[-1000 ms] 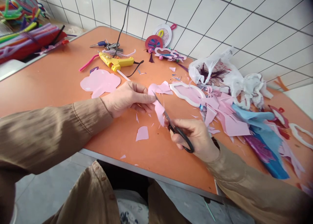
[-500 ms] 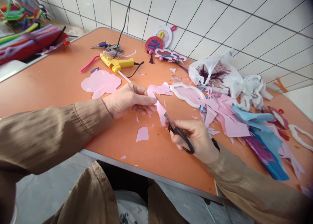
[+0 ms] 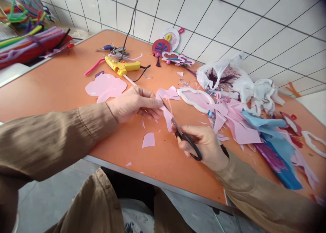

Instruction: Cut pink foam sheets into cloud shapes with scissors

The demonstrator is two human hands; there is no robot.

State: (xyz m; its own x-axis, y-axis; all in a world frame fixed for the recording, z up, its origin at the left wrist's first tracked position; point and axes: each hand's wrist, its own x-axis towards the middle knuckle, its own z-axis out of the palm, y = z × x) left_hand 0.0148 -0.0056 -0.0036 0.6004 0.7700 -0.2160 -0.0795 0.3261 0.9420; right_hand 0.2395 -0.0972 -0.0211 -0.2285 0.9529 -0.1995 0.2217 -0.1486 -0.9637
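Observation:
My left hand (image 3: pixel 142 103) pinches a curved piece of pink paper (image 3: pixel 167 117) between thumb and fingers, above the orange table. In my right hand (image 3: pixel 203 144) is a pair of scissors (image 3: pixel 189 144) with black handles, fingers wrapped round the loops. The blades point up and left and lie along the edge of the pink paper, where a thin strip hangs off. A loose pink scrap (image 3: pixel 148 140) lies on the table below. Left of my left hand rests a pink cloud-like cutout (image 3: pixel 106 87).
A yellow glue gun (image 3: pixel 122 66) with a cord lies behind, near keys (image 3: pixel 118 49). A white wavy frame (image 3: pixel 195 99), pink paper scraps (image 3: pixel 236 121), blue material (image 3: pixel 275 141) and a white plastic bag (image 3: pixel 226 73) cover the right. Pipe cleaners (image 3: pixel 33 44) sit far left.
The thin strip at the cut edge stands out a little more from the pink paper. Both hands stay in nearly the same place; the view shifts slightly.

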